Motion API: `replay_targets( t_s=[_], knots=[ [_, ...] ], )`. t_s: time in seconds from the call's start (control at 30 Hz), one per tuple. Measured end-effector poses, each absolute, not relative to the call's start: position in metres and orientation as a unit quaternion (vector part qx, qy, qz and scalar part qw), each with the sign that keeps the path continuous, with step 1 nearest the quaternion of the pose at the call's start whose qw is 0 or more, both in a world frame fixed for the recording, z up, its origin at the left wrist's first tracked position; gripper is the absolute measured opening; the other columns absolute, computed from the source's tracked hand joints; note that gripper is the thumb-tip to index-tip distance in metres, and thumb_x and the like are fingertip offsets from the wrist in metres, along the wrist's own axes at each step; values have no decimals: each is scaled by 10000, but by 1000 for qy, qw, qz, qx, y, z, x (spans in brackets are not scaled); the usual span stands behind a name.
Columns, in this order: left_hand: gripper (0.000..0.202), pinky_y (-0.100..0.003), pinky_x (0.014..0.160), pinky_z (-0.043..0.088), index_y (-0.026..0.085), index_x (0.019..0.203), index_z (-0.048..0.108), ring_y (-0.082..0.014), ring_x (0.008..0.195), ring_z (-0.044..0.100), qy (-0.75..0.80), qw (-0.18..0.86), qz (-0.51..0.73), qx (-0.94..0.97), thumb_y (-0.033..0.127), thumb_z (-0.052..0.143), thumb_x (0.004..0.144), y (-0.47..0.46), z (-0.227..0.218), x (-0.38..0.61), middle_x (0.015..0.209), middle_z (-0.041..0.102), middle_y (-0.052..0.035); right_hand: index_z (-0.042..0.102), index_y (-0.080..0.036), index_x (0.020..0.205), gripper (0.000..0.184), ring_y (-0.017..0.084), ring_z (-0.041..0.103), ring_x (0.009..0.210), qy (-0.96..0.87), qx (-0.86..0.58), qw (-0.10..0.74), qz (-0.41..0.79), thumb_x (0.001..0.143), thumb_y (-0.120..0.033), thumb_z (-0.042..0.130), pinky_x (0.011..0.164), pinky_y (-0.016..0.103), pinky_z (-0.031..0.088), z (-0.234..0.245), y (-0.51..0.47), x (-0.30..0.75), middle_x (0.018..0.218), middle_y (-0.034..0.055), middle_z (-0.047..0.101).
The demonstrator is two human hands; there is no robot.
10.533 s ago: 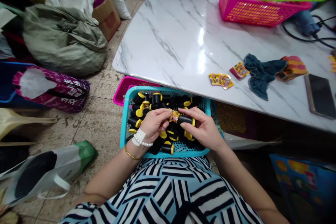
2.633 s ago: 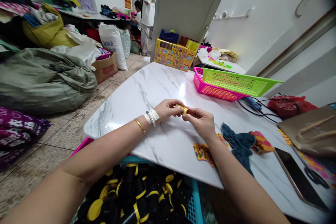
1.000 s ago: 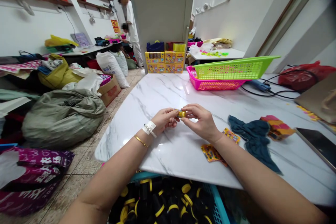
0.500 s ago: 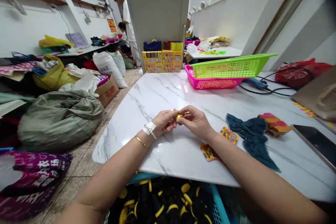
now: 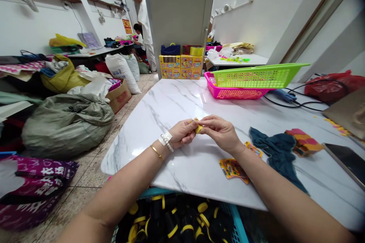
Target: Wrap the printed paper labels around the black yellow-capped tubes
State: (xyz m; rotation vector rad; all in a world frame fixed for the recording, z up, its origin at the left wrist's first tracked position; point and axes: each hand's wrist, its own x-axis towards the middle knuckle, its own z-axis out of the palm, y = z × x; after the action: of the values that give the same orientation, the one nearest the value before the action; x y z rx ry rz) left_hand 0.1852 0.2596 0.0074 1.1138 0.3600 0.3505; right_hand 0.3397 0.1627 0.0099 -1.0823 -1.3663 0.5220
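Both hands meet over the marble-patterned table (image 5: 171,167), holding one small yellow piece (image 5: 199,129) between them. My left hand (image 5: 184,132) pinches it from the left, its fingers curled. From the right, the thumb and fingertips of my right hand (image 5: 221,131) close on the same piece; its exact kind is too small to tell. Printed yellow-orange packets (image 5: 232,169) lie beneath and beside my right forearm. To the right of them is a crumpled dark teal cloth (image 5: 275,146).
Below the table edge, a blue basket (image 5: 236,224) holds several black items with yellow rims. Pink (image 5: 239,93) and green baskets (image 5: 256,76) sit at the back, near stacked yellow boxes (image 5: 181,67). A phone (image 5: 346,161) lies right. Two people (image 5: 146,26) are in the background.
The view has shifted slightly, so the room appears moved a little to the right. The yellow piece looks more tilted between my fingers; both hands keep hold of it.
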Motion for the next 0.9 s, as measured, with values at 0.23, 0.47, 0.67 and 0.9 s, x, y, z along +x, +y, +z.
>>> replay_targets(
  t_s=[0.23, 0.47, 0.67, 0.9],
  knots=[
    [447, -147, 280, 202, 120, 839, 579, -9, 259, 335, 201, 837, 147, 488, 559, 662, 835, 260, 12, 185, 500, 579, 49, 768, -235, 892, 104, 149, 670, 692, -616, -479, 609, 144, 838, -314, 725, 617, 317, 620, 14, 158, 339, 882, 36, 656],
    [497, -163, 285, 160, 131, 848, 589, -19, 254, 291, 214, 829, 151, 494, 625, 638, 820, 259, 9, 187, 458, 523, 62, 766, -245, 858, 59, 174, 684, 817, -650, -485, 576, 104, 842, -281, 723, 688, 316, 610, 11, 156, 338, 974, 53, 665],
    [553, -135, 388, 237, 155, 987, 613, -13, 413, 388, 176, 805, 288, 489, 507, 857, 637, 255, 10, 191, 603, 541, 60, 637, -228, 1127, 468, 167, 728, 674, -502, -524, 630, 278, 742, -437, 800, 680, 357, 634, 4, 164, 338, 1027, 42, 662],
    [368, -180, 357, 279, 169, 917, 632, -61, 338, 421, 266, 669, 265, 641, 516, 684, 806, 255, 11, 190, 498, 528, 56, 663, -201, 936, 310, 223, 736, 683, -560, -611, 521, 204, 747, -420, 773, 664, 347, 599, 4, 161, 330, 751, 49, 752]
  ],
)
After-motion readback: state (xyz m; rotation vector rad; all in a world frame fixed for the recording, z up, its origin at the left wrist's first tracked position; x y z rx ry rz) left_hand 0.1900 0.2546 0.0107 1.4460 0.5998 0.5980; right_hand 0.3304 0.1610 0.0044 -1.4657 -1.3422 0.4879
